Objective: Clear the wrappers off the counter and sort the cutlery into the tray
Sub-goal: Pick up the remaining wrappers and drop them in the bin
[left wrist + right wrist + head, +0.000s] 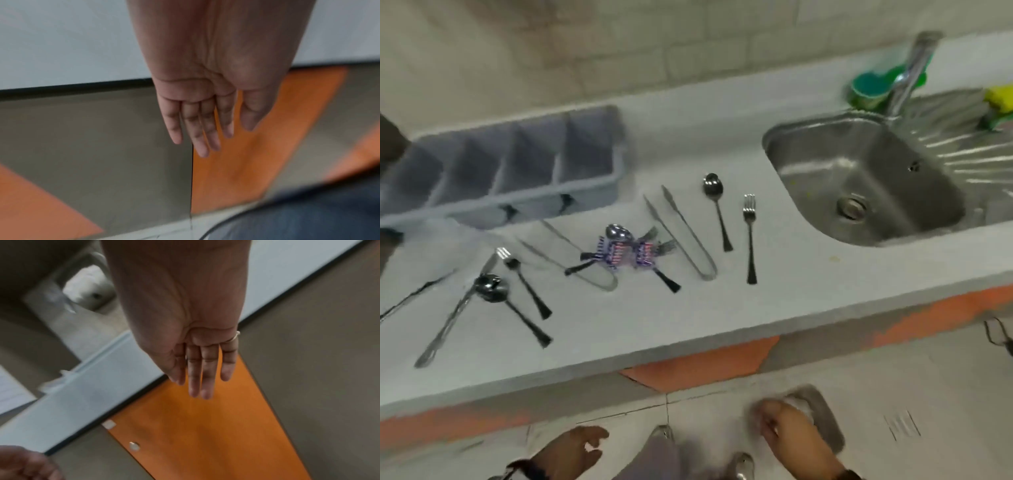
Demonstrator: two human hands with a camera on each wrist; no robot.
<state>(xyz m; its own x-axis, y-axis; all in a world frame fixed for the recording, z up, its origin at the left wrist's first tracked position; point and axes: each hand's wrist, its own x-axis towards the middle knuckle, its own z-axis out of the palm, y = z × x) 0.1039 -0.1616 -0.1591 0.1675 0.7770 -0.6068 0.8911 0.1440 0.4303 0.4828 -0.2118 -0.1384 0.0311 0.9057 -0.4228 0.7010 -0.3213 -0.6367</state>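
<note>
Two striped purple wrappers [627, 254] lie mid-counter on top of a spoon and forks. Around them are scattered tongs [685, 233], a second pair of tongs [571, 255], a spoon [717, 209], a fork [750, 236], another spoon [512, 306], a small fork [524, 282] and a knife [453, 313]. The grey divided tray [517, 164] stands at the back left. Both hands hang below the counter edge, holding nothing: my left hand [582, 448] [205, 134] and my right hand [784, 428] [201, 379], fingers straight.
A steel sink [866, 178] with a tap [907, 75] sits at the right, with a green dish [869, 89] and a yellow sponge [1000, 99] behind it. A grey bin [815, 414] stands on the floor under my right hand. Orange and grey cabinet fronts face me.
</note>
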